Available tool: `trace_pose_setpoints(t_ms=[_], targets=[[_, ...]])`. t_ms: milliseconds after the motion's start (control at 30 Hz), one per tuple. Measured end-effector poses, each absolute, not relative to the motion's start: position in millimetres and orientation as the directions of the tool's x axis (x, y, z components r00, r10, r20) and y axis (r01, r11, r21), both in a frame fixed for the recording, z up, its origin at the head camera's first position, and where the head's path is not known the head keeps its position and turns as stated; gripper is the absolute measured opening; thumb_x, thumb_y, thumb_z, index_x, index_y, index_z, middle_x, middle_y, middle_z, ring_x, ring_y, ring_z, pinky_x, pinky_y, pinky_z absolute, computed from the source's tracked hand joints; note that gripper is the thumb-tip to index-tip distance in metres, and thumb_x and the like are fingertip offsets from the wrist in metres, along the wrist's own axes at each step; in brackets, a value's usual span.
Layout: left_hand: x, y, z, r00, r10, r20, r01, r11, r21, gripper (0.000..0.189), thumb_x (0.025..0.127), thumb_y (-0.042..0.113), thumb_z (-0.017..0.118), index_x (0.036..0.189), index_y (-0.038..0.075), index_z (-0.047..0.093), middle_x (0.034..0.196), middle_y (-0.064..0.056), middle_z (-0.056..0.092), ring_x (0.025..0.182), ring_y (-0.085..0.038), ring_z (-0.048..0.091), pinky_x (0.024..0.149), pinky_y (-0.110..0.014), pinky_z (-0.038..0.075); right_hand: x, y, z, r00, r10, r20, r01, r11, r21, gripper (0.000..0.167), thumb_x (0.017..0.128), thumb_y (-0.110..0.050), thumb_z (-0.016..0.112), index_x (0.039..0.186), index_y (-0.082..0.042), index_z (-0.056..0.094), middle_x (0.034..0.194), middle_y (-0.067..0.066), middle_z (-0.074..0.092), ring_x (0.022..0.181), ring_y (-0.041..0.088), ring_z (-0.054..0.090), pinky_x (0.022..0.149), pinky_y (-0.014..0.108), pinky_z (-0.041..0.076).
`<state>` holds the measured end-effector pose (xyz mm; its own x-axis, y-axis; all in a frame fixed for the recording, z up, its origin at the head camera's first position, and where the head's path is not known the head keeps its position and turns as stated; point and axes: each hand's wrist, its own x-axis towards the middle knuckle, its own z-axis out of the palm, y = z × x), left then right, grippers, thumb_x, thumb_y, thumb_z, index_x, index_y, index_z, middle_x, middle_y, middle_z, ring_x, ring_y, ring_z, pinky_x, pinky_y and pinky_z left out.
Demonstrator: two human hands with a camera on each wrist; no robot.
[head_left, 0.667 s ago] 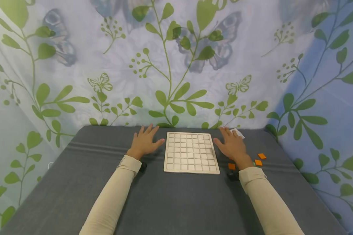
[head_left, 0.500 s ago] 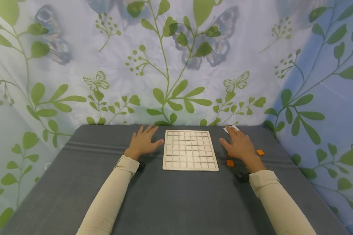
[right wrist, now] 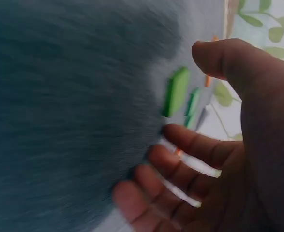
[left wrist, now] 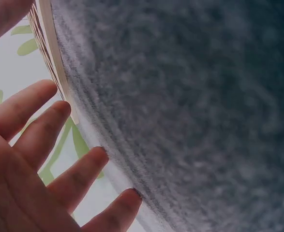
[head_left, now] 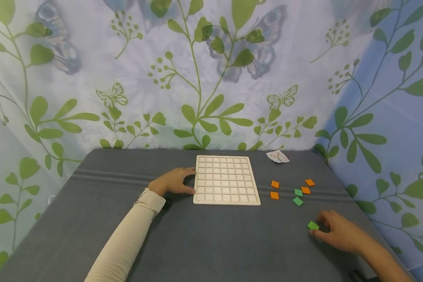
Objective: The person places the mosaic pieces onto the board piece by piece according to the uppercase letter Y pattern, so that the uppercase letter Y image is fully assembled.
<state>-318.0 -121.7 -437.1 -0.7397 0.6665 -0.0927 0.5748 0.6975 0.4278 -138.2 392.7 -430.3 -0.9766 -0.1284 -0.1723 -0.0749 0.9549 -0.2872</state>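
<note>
A pale wooden grid board [head_left: 226, 180] lies on the dark grey table. At its left edge is my left hand [head_left: 172, 181], thumb and fingertips against or close beside the rim; contact is hard to confirm. The left wrist view shows the fingers [left wrist: 83, 179] spread and straight. To the right, near the front, my right hand [head_left: 342, 231] is around a bright green square tile [head_left: 313, 225]. In the right wrist view this green tile [right wrist: 177, 92] sits between the thumb and index finger, which stand apart from it.
Several orange tiles [head_left: 274, 195] and two teal-green tiles [head_left: 297, 201] lie right of the board. A small printed paper [head_left: 277, 156] lies at the table's back edge. A leaf-patterned cloth [head_left: 211, 78] hangs behind the table [head_left: 211, 243].
My right hand has moved from beside the board toward the front right, uncovering the paper and tiles. My left hand has turned, its fingers now at the board's left edge.
</note>
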Motion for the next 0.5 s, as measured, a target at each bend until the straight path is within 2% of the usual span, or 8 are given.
trace_pose_setpoints(t_ms=[167, 267, 500], targets=[[-316, -121, -436, -0.740, 0.665, -0.100, 0.579, 0.705, 0.409, 0.074, 0.090, 0.037, 0.079, 0.148, 0.002, 0.050, 0.158, -0.015, 0.039, 0.144, -0.037, 0.036, 0.118, -0.051, 0.025, -120, 398, -443, -0.975, -0.206, -0.083, -0.175, 0.943, -0.281, 0.033, 0.084, -0.030, 0.083, 0.100, -0.010, 0.063, 0.093, 0.000, 0.056, 0.084, 0.016, 0.057, 0.069, 0.039, 0.051], [-316, -120, -437, -0.752, 0.648, -0.118, 0.561, 0.724, 0.401, 0.073, 0.090, 0.038, 0.078, 0.149, 0.005, 0.050, 0.159, -0.011, 0.038, 0.145, -0.041, 0.032, 0.118, -0.052, 0.024, -120, 395, -444, -0.979, -0.186, -0.079, -0.159, 0.952, -0.263, 0.026, 0.085, -0.022, 0.082, 0.097, -0.010, 0.063, 0.093, -0.002, 0.057, 0.084, 0.015, 0.057, 0.071, 0.039, 0.052], [-314, -120, -440, -0.773, 0.621, -0.127, 0.534, 0.746, 0.398, 0.073, 0.090, 0.040, 0.078, 0.150, 0.009, 0.050, 0.160, -0.008, 0.038, 0.145, -0.050, 0.025, 0.115, -0.058, 0.028, -124, 381, -444, -0.990, -0.120, -0.068, -0.098, 0.959, -0.266, 0.026, 0.084, -0.028, 0.082, 0.091, -0.010, 0.064, 0.089, 0.000, 0.057, 0.080, 0.015, 0.057, 0.068, 0.040, 0.051]])
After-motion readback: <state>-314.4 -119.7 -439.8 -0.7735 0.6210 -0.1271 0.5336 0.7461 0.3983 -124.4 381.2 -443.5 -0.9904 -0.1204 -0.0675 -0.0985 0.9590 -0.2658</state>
